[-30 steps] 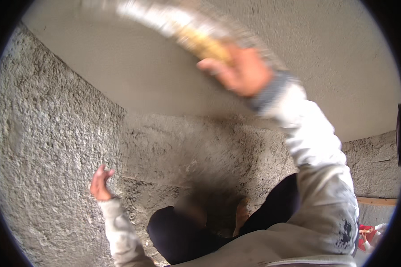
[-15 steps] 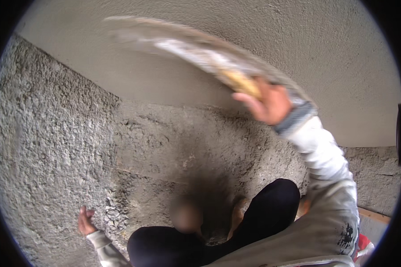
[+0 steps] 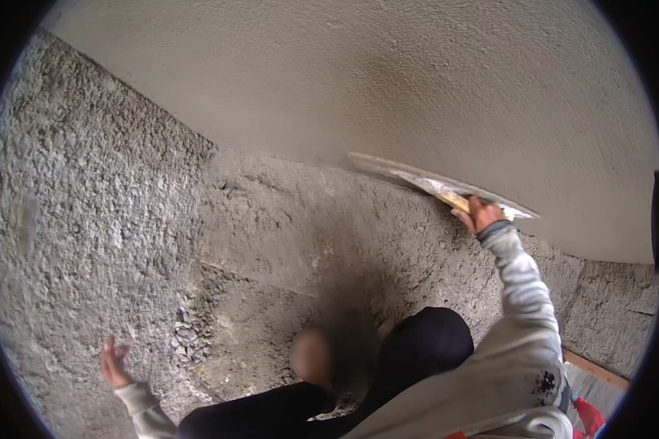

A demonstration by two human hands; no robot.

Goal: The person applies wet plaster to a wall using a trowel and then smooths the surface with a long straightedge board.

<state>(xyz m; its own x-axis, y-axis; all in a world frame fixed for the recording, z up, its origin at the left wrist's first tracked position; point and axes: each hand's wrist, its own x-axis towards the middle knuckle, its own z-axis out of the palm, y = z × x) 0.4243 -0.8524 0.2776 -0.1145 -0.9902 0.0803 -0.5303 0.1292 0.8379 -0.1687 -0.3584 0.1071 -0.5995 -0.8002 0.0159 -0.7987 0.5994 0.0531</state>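
Note:
My right hand (image 3: 482,217) grips the wooden handle (image 3: 454,200) of a long metal float (image 3: 403,173), which lies tilted along the lower edge of the smooth grey plastered surface (image 3: 447,80), right of centre. My left hand (image 3: 115,363) is at the lower left, fingers apart and slightly curled, holding nothing, in front of the rough, pebbly surface (image 3: 88,168); I cannot tell whether it touches it. My knees in dark trousers (image 3: 425,351) are bent at the bottom of the view.
A rough grey strip (image 3: 271,219) runs below the plaster, with loose stones (image 3: 190,333) at lower centre-left. At the lower right are a wooden board (image 3: 597,372) and red objects (image 3: 588,415). A dark object (image 3: 657,219) stands at the right edge.
The float in my right hand has come down and rightward from high across the plaster to its lower edge. My left hand has shifted down and leftward.

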